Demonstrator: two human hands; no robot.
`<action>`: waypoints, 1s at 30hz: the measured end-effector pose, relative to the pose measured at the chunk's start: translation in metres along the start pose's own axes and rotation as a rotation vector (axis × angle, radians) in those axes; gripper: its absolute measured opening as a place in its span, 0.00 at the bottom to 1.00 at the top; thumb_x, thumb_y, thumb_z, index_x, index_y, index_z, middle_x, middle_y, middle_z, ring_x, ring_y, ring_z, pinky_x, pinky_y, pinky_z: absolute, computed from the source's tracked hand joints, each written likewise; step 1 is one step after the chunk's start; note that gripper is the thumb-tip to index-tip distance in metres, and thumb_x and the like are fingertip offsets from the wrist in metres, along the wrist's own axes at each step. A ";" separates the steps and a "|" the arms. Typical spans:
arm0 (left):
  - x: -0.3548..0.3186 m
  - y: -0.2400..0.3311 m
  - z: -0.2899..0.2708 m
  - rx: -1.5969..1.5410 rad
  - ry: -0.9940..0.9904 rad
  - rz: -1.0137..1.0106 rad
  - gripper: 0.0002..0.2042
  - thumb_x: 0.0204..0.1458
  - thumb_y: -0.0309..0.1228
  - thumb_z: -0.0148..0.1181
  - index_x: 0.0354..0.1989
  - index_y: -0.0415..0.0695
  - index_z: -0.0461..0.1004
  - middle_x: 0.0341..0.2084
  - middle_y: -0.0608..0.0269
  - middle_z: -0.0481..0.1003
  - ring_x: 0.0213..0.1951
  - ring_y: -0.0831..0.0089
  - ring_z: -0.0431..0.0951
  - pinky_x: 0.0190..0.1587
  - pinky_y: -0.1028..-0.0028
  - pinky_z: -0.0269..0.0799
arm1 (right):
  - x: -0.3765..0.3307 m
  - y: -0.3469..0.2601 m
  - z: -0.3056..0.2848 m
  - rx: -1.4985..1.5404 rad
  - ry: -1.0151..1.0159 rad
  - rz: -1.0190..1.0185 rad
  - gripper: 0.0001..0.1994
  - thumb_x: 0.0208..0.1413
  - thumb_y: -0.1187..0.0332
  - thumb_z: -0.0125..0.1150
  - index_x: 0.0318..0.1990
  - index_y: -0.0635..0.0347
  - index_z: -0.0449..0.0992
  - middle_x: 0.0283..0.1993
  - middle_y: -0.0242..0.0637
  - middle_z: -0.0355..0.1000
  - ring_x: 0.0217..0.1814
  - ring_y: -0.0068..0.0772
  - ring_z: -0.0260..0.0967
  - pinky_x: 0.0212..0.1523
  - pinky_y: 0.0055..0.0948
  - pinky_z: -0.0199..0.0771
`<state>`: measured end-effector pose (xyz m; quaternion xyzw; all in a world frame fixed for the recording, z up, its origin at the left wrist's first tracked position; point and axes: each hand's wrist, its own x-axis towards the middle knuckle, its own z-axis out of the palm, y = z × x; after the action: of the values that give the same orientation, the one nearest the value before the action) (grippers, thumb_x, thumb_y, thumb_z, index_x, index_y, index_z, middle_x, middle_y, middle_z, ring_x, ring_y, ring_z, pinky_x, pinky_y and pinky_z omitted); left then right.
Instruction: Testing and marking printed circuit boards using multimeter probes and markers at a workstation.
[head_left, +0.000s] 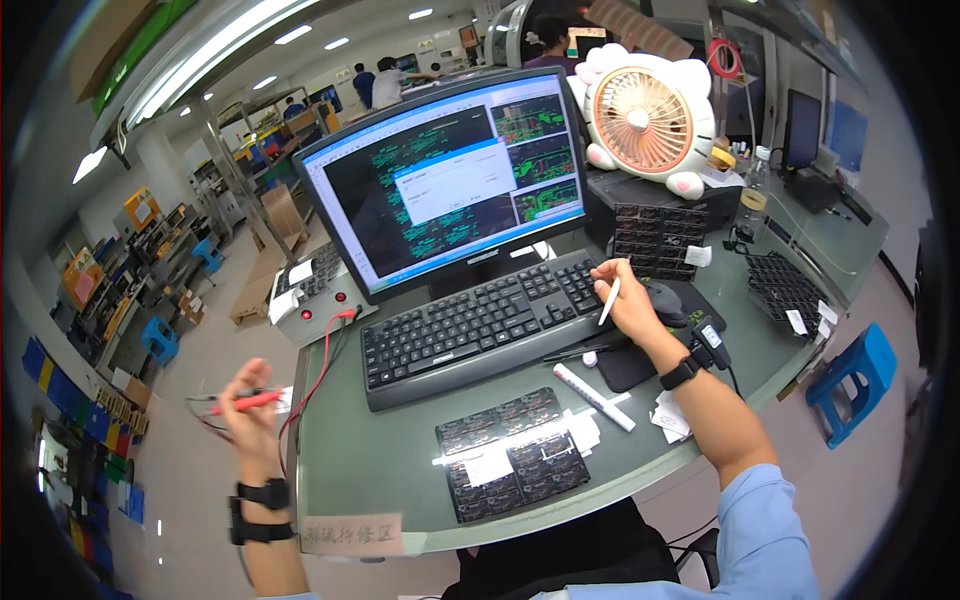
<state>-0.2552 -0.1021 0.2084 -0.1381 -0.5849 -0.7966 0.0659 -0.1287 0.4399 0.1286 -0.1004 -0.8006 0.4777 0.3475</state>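
My left hand [250,425] is raised off the table's left edge, its fingers closed around a red test probe [258,400] with a thin lead. My right hand [630,305] is over the right end of the black keyboard [490,325], at the number pad. A slim white pen-like stick [608,302] is gripped in it, slanting downward. Whether a fingertip presses a key I cannot tell. In front of the keyboard lies a black panel of circuit boards [530,480] with white paper labels. Behind the keyboard, a monitor [350,245] shows a dialog box over green circuit drawings.
A thick white marker [592,397] lies right of the panel. Beside my right wrist are a mouse [665,303] and paper slips [670,415]. More board panels [790,290] lie at the right. A white fan [642,115] stands behind. A red cable [322,370] runs from a grey box [318,318].
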 end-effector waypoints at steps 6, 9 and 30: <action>-0.010 -0.101 0.063 -0.097 -0.034 -0.248 0.26 0.59 0.45 0.37 0.54 0.39 0.72 0.51 0.60 0.70 0.55 0.69 0.66 0.54 0.68 0.66 | 0.002 0.012 0.004 0.088 0.028 -0.039 0.10 0.59 0.73 0.56 0.46 0.61 0.66 0.43 0.40 0.74 0.46 0.31 0.73 0.49 0.29 0.71; -0.007 -0.104 0.062 -0.084 -0.055 -0.201 0.26 0.59 0.45 0.36 0.54 0.39 0.71 0.51 0.60 0.70 0.55 0.70 0.66 0.56 0.68 0.64 | -0.001 0.009 0.008 0.040 -0.005 -0.062 0.11 0.59 0.71 0.55 0.47 0.61 0.64 0.45 0.42 0.75 0.48 0.35 0.74 0.49 0.32 0.71; -0.032 -0.082 0.142 -0.086 -0.490 -0.136 0.16 0.65 0.42 0.43 0.39 0.40 0.71 0.26 0.60 0.74 0.25 0.77 0.71 0.29 0.76 0.69 | -0.008 -0.005 0.008 -0.189 -0.055 -0.204 0.12 0.56 0.72 0.59 0.47 0.59 0.69 0.48 0.43 0.73 0.55 0.46 0.69 0.55 0.38 0.67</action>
<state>-0.2265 0.0561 0.1633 -0.2901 -0.5568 -0.7661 -0.1376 -0.1276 0.4274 0.1270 -0.0373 -0.8573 0.3650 0.3612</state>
